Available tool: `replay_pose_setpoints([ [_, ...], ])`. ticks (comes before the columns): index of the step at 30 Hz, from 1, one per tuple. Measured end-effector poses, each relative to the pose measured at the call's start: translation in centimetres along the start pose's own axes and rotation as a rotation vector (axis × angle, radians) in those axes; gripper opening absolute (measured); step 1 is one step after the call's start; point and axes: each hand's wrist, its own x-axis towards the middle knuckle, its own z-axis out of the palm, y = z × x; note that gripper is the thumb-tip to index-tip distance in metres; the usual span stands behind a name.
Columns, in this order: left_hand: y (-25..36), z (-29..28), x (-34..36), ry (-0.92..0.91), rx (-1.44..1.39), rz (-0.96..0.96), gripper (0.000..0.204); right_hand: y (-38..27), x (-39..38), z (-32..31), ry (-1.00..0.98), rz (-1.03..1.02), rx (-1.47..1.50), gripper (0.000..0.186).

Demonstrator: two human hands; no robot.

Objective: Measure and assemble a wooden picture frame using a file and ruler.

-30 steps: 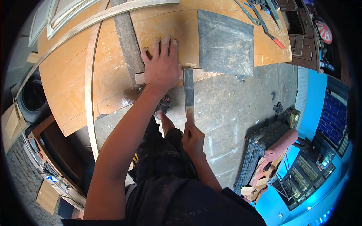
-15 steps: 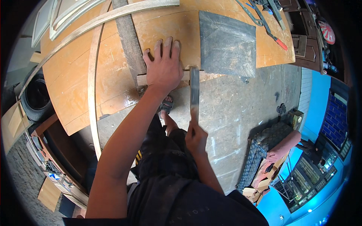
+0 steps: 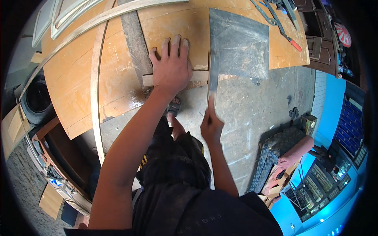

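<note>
My left hand [image 3: 171,63] lies with fingers spread over a short wooden strip [image 3: 199,76], pressing it down near the front edge of the orange-brown board [image 3: 84,74]. The strip's left end shows beside my wrist; my palm hides its middle. In front of me, my right hand [image 3: 212,125] is closed round the near end of a long, flat grey tool [image 3: 214,78]. Motion blurs this tool, so I cannot tell whether it is a file or a saw. It points away from me, across the strip's right end and along the left edge of a dark grey sheet [image 3: 242,45].
Long pale wooden strips [image 3: 96,78] and a dark weathered plank [image 3: 134,43] lie on the board. Pliers [image 3: 271,19] and a red-handled tool [image 3: 294,45] are at the far right. A tyre [image 3: 38,100] is at left; a quilted dark mattress-like thing [image 3: 271,157] is at right.
My right hand and the flat tool have moved away from me and to the right. My left hand stays on the wooden strip.
</note>
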Motion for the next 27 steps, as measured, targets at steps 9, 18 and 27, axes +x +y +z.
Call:
replay_pose_setpoints([
  [9, -0.4, 0.3, 0.1, 0.033, 0.011, 0.009, 0.056, 1.3, -3.0, -0.9, -0.057, -0.003, -0.103, 0.045],
  [18, -0.1, 0.2, -0.3, -0.003, 0.028, 0.017, 0.056, -1.2, 8.0, 1.1, 0.113, -0.023, 0.055, 0.047],
  [27, -0.5, 0.0, -0.5, -0.007, 0.018, 0.025, 0.055, 0.1, -2.5, 0.5, 0.054, -0.003, 0.039, 0.046],
])
